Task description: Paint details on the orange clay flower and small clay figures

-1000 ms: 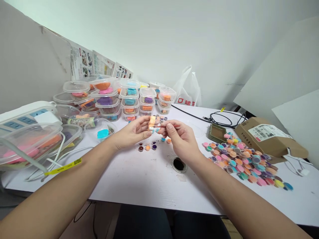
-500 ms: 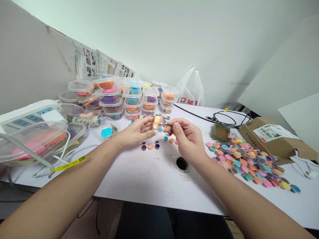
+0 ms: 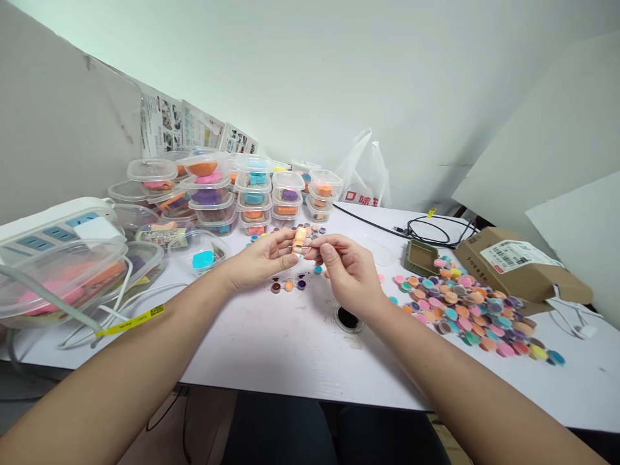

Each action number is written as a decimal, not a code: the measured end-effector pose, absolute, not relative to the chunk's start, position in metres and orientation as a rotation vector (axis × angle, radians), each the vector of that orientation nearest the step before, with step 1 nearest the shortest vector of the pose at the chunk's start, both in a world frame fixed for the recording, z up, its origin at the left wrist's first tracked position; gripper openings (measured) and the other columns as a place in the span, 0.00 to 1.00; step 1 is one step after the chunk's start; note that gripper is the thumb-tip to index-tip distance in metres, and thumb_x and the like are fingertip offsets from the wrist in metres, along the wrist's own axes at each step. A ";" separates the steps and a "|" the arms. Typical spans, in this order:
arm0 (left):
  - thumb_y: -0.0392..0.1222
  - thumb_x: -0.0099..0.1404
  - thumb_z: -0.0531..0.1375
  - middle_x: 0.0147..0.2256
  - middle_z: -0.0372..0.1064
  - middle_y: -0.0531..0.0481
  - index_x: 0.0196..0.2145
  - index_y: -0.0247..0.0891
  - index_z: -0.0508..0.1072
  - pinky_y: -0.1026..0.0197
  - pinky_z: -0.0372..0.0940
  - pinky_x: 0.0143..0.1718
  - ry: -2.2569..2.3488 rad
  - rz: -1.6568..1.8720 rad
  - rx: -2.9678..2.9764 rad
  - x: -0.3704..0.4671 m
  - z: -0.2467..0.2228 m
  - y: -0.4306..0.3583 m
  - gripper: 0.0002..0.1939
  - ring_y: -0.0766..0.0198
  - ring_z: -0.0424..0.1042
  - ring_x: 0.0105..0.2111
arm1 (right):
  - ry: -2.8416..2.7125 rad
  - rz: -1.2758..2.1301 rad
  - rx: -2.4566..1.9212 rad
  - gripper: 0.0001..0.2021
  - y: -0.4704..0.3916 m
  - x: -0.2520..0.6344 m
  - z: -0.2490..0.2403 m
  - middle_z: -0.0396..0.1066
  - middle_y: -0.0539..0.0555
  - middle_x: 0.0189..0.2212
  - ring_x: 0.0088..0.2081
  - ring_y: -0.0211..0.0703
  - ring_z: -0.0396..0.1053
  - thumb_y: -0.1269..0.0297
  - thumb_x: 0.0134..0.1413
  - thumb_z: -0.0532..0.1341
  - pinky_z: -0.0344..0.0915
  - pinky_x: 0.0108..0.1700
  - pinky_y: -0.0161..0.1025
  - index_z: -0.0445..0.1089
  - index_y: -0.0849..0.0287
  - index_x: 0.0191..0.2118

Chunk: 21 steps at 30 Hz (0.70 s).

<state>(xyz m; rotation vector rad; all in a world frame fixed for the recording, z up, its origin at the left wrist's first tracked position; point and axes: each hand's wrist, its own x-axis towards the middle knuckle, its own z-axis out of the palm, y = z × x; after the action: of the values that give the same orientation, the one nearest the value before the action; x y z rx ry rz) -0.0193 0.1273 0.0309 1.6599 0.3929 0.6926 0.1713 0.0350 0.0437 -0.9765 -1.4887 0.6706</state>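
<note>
Between the thumb and fingers of my left hand [image 3: 261,259] is a small orange-and-white figurine [image 3: 300,237], held upright above the table. My right hand [image 3: 349,271] pinches a thin red-handled paintbrush [image 3: 340,247] level, its tip at the lower, white part of the figurine. Whether the bristles touch is too small to tell. Just below the hands stand little paint pots [image 3: 289,285] in brown, orange and purple. More pots lie behind, partly hidden by my fingers. A dark round container or opening with a pale rim [image 3: 347,319] is under my right wrist.
Stacked clear tubs [image 3: 210,197] of coloured clay line the back left, near a white power strip [image 3: 53,229] with cables. On the right lie a heap of paint pots [image 3: 465,303], a green tray [image 3: 420,258] and a cardboard box [image 3: 523,261]. A plastic bag [image 3: 365,171] stands behind.
My right hand has come slightly closer to the left, bringing the brush farther across the figurine. The whole view has shifted a little.
</note>
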 end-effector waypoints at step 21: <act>0.53 0.67 0.65 0.64 0.65 0.36 0.61 0.41 0.68 0.49 0.70 0.56 0.397 0.662 1.698 -0.021 0.037 0.121 0.28 0.44 0.65 0.65 | -1.594 0.547 -0.897 0.12 0.028 0.172 0.040 0.79 0.57 0.40 0.44 0.46 0.78 0.54 0.70 0.56 0.75 0.50 0.49 0.71 0.55 0.48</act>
<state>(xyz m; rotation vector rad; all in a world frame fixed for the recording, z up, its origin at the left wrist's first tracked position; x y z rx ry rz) -0.0205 0.1215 0.0375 1.6981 0.3972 0.6618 0.1717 0.0278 0.0404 -0.8975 -1.5942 0.5471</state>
